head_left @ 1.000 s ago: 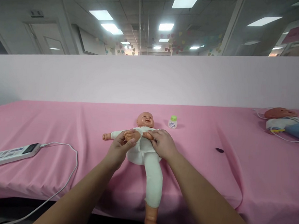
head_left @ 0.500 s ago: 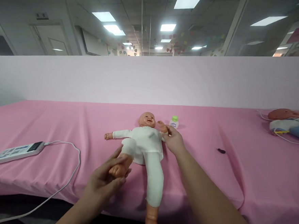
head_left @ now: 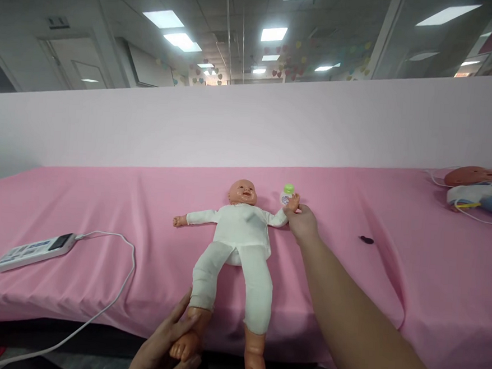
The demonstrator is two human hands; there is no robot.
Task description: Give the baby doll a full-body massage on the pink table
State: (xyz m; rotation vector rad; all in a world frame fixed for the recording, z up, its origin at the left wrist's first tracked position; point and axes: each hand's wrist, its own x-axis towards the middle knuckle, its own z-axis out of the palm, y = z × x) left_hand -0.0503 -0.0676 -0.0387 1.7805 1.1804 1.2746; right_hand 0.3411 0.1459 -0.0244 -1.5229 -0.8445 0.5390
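A baby doll (head_left: 237,240) in a white suit lies on its back on the pink table cover (head_left: 98,253), arms spread, legs stretched toward me over the front edge. My left hand (head_left: 167,347) is wrapped round the doll's left-side foot at the bottom of the view. My right hand (head_left: 302,222) is closed on the doll's small hand out to the right, close beside a small white bottle with a green cap (head_left: 287,194).
A white power strip (head_left: 34,250) with its cable lies at the left. A small dark object (head_left: 367,239) sits right of the doll. A second manikin with wires (head_left: 477,186) lies at the far right. A pale partition (head_left: 250,128) backs the table.
The doll's bent leg has been drawn down straight by my left hand. My right hand has pulled the doll's arm from its chest out to the right, near the bottle.
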